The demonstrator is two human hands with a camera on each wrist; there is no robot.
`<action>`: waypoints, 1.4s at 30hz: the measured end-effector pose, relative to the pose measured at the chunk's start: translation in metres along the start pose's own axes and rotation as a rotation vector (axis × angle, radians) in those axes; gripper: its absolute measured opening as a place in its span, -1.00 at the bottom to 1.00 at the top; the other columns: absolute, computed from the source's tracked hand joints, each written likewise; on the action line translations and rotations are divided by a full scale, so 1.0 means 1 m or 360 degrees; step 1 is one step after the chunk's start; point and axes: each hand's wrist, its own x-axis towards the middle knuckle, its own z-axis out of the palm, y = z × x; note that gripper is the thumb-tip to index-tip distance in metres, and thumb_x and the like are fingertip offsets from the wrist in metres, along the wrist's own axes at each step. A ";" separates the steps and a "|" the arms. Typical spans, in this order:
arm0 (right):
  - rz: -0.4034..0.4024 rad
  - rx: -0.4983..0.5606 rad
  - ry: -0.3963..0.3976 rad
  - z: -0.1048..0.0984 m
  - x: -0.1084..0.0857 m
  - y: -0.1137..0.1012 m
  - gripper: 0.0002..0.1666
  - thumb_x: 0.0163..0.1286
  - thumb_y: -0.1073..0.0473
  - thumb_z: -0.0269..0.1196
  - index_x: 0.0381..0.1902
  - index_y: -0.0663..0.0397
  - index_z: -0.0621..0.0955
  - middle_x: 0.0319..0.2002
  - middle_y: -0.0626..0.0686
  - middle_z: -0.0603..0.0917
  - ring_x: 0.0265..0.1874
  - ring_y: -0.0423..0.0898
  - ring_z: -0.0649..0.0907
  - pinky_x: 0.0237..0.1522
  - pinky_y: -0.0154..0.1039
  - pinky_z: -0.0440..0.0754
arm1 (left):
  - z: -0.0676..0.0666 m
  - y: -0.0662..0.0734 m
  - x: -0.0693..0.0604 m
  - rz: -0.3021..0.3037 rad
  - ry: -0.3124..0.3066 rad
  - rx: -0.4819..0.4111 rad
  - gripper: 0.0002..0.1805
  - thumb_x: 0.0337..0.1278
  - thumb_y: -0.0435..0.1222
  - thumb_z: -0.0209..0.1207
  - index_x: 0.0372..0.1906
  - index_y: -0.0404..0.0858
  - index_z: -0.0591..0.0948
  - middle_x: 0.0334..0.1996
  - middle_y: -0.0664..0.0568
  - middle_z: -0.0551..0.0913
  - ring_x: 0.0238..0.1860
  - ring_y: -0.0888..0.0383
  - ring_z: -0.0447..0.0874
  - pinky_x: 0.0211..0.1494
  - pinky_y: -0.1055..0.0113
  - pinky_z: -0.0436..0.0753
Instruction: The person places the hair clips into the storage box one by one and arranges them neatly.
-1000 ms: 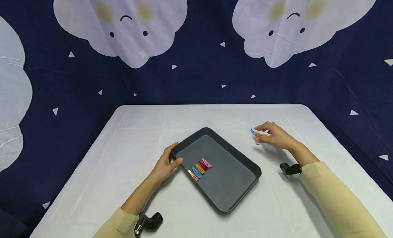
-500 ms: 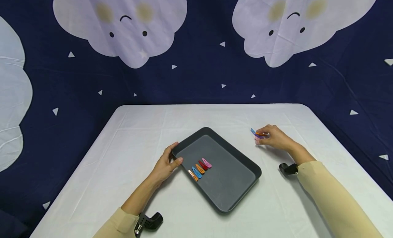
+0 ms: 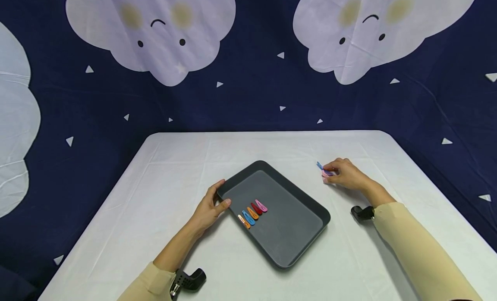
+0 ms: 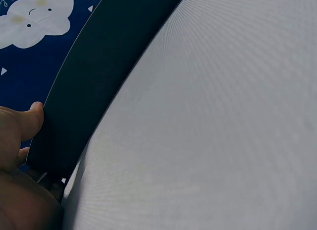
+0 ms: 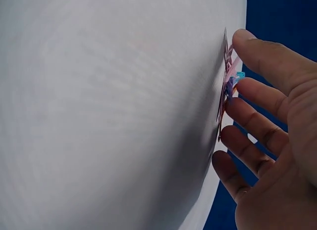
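On white cloth (image 3: pixel 182 171), left grip (image 3: pixel 209 209) holds tray (image 3: pixel 289 219), right grip (image 3: pixel 347 174) touches clips (image 3: pixel 325 174).

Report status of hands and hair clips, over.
Left hand grips tray corner. Right hand at clip pile, grip unclear. Five clips in tray. No obstruction seen.

Grips with the left hand (image 3: pixel 208 209) a dark grey tray (image 3: pixel 295 223), lying aslant on the desk (image 3: pixel 233 151). Has inside it a row of hair clips (image 3: pixel 253 213): orange, blue, orange, red, pink. Keeps the right hand (image 3: pixel 345 174) at a small pile (image 3: pixel 327 174), blue, purple and pink.
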 end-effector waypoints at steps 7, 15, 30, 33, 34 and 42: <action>-0.0022 -0.0028 -0.0005 0.001 0.002 -0.001 -0.38 0.06 0.05 0.44 0.06 0.23 0.60 -0.07 0.21 0.59 -0.14 0.04 0.40 -0.16 -0.22 0.31 | -0.001 -0.001 0.001 0.0013 -0.0004 -0.0004 -0.27 0.23 -0.39 0.11 0.44 -0.24 0.08 0.44 -0.33 0.07 0.48 -0.21 -0.06 0.52 -0.03 -0.02; -0.0025 -0.0073 -0.0007 0.002 0.003 -0.001 -0.37 0.05 0.03 0.44 0.06 0.23 0.60 -0.05 0.22 0.58 -0.12 0.05 0.41 -0.13 -0.17 0.33 | 0.000 -0.002 0.000 -0.0009 0.0000 0.0002 -0.27 0.23 -0.39 0.12 0.45 -0.21 0.08 0.45 -0.30 0.07 0.49 -0.17 -0.06 0.52 0.00 -0.01; -0.0039 -0.0110 0.0002 0.004 0.003 0.002 -0.39 0.04 0.02 0.43 0.05 0.18 0.62 -0.07 0.19 0.59 -0.10 0.05 0.42 -0.11 -0.16 0.35 | 0.000 -0.002 0.001 -0.0032 -0.0016 -0.0013 -0.25 0.24 -0.37 0.12 0.46 -0.20 0.06 0.46 -0.26 0.06 0.50 -0.15 -0.07 0.52 0.00 0.02; -0.0034 -0.0101 0.0004 0.003 0.003 0.002 -0.37 0.05 0.00 0.44 0.06 0.18 0.61 -0.05 0.20 0.59 -0.11 0.05 0.42 -0.11 -0.16 0.35 | 0.000 -0.002 0.001 -0.0022 -0.0016 -0.0010 -0.26 0.24 -0.38 0.12 0.46 -0.20 0.06 0.45 -0.26 0.07 0.50 -0.15 -0.07 0.52 0.00 0.00; -0.0028 -0.0089 0.0006 0.003 0.003 0.002 -0.37 0.04 0.01 0.44 0.06 0.18 0.61 -0.05 0.20 0.59 -0.10 0.05 0.42 -0.11 -0.15 0.35 | 0.000 -0.002 0.001 -0.0022 -0.0016 -0.0011 -0.26 0.24 -0.38 0.12 0.46 -0.20 0.06 0.45 -0.26 0.07 0.50 -0.15 -0.07 0.52 0.01 0.00; -0.0091 -0.0008 0.0039 0.000 0.003 -0.004 -0.41 0.05 0.05 0.44 0.03 0.20 0.61 -0.04 0.20 0.60 -0.08 0.06 0.45 -0.06 -0.11 0.39 | 0.001 -0.001 0.000 -0.0011 -0.0007 -0.0019 -0.26 0.23 -0.39 0.11 0.45 -0.22 0.06 0.44 -0.27 0.09 0.50 -0.14 -0.06 0.53 0.00 -0.02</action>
